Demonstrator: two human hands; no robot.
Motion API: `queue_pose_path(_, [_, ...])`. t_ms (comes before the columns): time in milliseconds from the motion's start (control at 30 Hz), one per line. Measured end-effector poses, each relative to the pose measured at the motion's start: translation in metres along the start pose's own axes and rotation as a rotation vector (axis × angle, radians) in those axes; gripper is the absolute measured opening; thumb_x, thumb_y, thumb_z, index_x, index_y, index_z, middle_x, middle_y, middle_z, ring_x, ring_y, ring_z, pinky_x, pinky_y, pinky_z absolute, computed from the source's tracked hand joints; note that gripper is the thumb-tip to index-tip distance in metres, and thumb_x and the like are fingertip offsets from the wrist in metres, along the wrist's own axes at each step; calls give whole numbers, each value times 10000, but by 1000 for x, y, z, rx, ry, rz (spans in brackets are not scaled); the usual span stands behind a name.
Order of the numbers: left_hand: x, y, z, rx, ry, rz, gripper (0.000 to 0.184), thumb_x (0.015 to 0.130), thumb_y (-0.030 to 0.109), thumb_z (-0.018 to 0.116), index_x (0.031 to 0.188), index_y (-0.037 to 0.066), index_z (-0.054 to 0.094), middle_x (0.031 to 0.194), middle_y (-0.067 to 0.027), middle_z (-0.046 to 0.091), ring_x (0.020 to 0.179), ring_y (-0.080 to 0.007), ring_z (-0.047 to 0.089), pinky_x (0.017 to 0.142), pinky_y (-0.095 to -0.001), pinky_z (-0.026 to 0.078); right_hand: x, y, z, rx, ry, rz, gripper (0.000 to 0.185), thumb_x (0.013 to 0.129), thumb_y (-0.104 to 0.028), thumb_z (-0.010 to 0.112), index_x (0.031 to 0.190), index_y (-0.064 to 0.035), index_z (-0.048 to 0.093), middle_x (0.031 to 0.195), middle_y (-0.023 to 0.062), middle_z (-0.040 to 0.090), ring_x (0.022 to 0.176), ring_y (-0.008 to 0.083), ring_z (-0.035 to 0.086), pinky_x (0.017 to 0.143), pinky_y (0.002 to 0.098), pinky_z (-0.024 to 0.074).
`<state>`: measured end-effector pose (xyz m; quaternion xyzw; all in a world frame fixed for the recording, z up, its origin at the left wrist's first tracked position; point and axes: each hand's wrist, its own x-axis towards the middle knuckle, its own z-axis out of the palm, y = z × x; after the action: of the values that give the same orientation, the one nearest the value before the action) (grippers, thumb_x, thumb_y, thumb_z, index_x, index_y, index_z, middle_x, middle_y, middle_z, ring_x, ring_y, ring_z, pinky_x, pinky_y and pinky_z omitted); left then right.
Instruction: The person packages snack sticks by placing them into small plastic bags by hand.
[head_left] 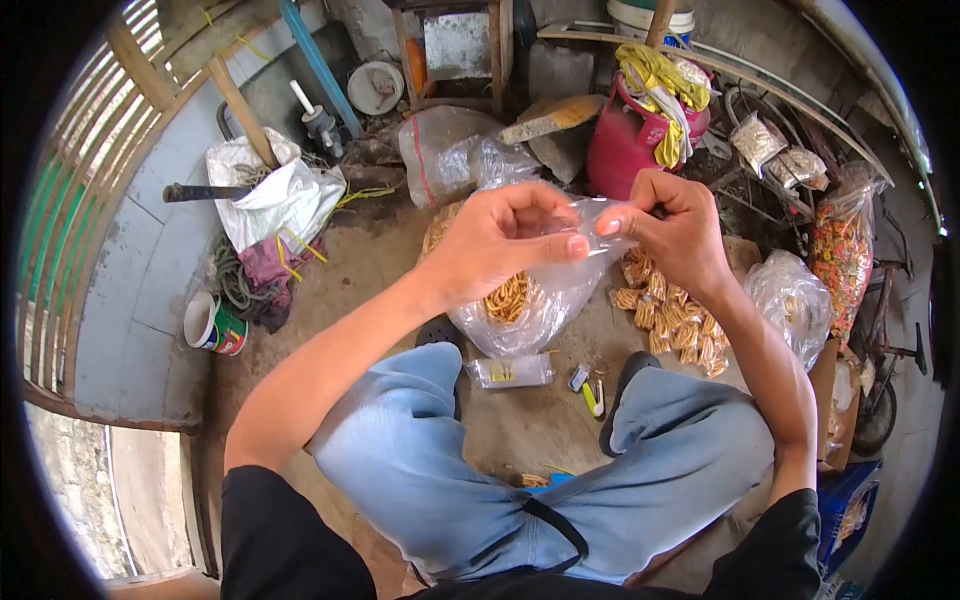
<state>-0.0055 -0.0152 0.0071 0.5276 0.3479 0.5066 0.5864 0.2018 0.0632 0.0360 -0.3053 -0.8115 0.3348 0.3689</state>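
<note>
A small clear plastic bag [594, 214] is stretched between my two hands at chest height. My left hand [510, 236] pinches it with thumb and fingers from the left. On the other side my right hand [680, 228] grips it, thumb pointing inward and fingers curled. Behind and below the hands, a large clear plastic bag [530, 330] stands on the floor with golden-brown stick snacks [507, 298] inside. Filled snack packets [680, 322] lie in a pile below my right hand. The small bag's contents, if any, cannot be made out.
A flat plastic pack [512, 371] and a green-and-white tool [593, 398] lie between my feet. Ahead stands a pink gas cylinder [618, 140]. To the left are a white sack [285, 195] and a paint bucket [213, 324]; a bicycle [878, 400] leans at right.
</note>
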Motion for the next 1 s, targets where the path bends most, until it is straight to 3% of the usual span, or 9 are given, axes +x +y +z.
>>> queue_pose_path(133, [-3,7,2,42,32,48,231,825,141,755,986,16,647,907,-20,673,815,-59,609,732,-209,480,-1,1,-9,-31,-35,-141,364,777,-289,794,660,-20,578,576,-46,491,560,25,382,470,223,312])
queue_pose_path(233, [-3,9,2,83,48,91,182,848,122,726,968,0,665,880,-42,688,807,-69,621,732,-219,493,-3,-11,-15,180,144,-305,376,944,-375,586,917,-9,665,652,-34,546,581,32,479,519,205,378])
queue_pose_path(333, [-1,7,0,115,83,162,161,858,109,710,963,-9,680,867,-54,694,791,-74,625,719,-225,500,-5,-24,-27,137,301,-333,363,971,-346,546,915,-10,670,659,-23,555,609,36,508,551,204,396])
queue_pose_path(533, [-1,5,2,200,180,181,156,847,112,723,944,-10,709,885,-55,704,794,-67,617,718,-217,494,-12,-32,-30,72,149,-244,209,920,-218,641,939,-13,676,764,30,653,639,75,529,612,231,437])
queue_pose_path(600, [0,4,3,239,186,207,154,844,111,724,948,-3,720,897,-51,704,796,-63,612,701,-206,489,-10,-37,-27,-195,122,-402,208,859,-199,709,939,-11,677,791,33,661,651,68,523,608,228,434])
queue_pose_path(767, [1,10,6,475,198,338,134,829,43,716,955,0,723,907,-75,707,819,-91,638,727,-215,509,-16,-41,-29,-67,-71,-87,246,818,-209,750,937,-6,676,752,-2,645,617,52,462,569,214,405])
queue_pose_path(833, [0,12,5,569,194,379,140,822,41,721,958,7,726,910,-70,706,825,-85,634,724,-210,501,-15,-40,-32,-17,-355,127,193,845,-121,716,1011,-26,689,776,-54,624,644,2,459,559,177,368])
queue_pose_path(933, [0,11,3,552,164,383,128,809,49,736,931,9,732,889,-59,694,809,-71,616,696,-199,482,-14,-34,-23,44,-390,77,226,878,-162,686,1059,-25,691,723,11,666,610,29,494,584,189,418])
queue_pose_path(1000, [-2,10,-1,594,140,384,228,824,82,731,1040,15,702,887,-52,681,755,-60,591,655,-194,467,-14,-28,-20,120,-359,37,223,903,-132,647,1095,-23,678,781,36,684,689,40,553,642,196,449])
